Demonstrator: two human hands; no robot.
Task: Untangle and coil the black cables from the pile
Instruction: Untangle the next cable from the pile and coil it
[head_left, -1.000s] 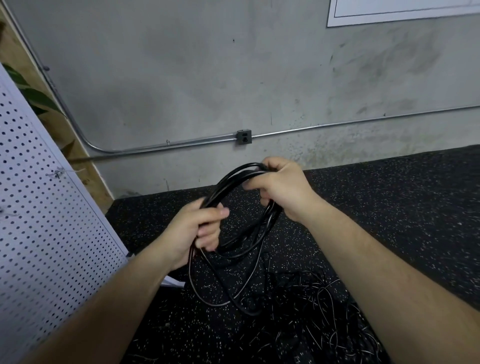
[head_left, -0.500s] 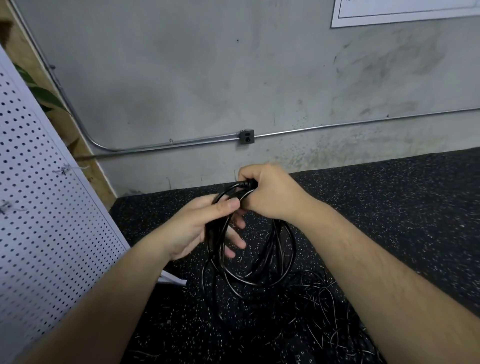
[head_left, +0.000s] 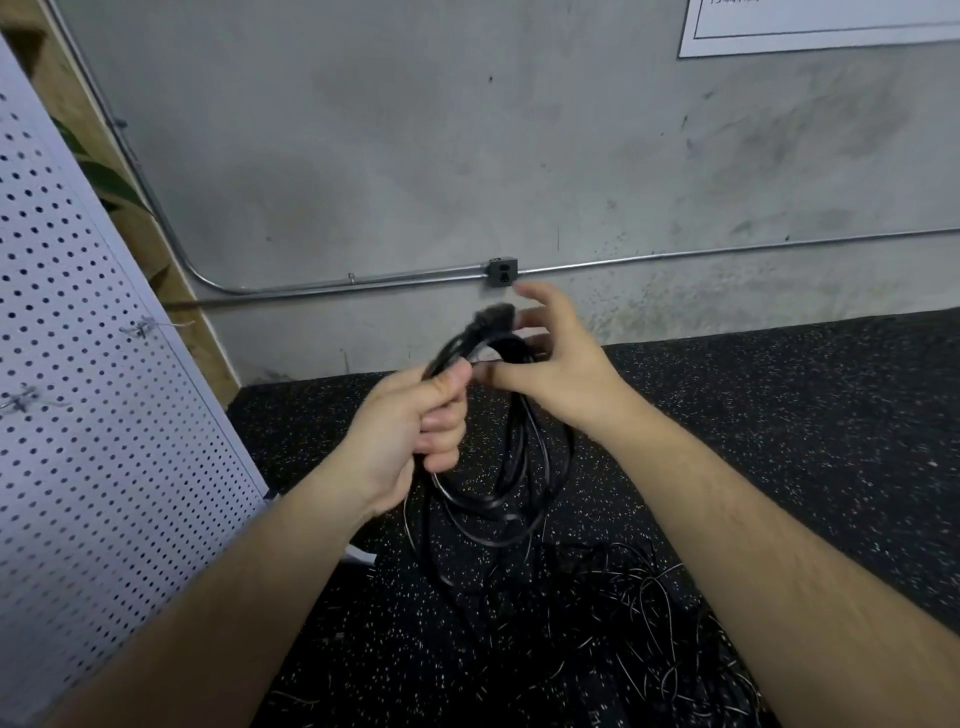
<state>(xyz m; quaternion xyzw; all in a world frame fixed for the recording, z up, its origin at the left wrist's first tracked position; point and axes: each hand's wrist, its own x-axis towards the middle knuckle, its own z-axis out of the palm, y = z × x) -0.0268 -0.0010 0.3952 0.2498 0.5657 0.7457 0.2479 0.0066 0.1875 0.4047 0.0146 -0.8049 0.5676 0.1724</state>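
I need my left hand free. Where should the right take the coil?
Probably take the coil at its top, where the left hand bunches the loops, coming from the right. Lower down the loops hang apart. The right hand looks open beside it.

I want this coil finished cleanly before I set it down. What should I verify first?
1. Coil held: ok, the left hand grips the coiled cable.
2. Plug end secured: not ok, the right hand has its fingers spread beside it.
3. Coil clear of the pile: cannot tell, the low loops hang over it.
4. Pile done: not ok, tangled cables lie on the floor.
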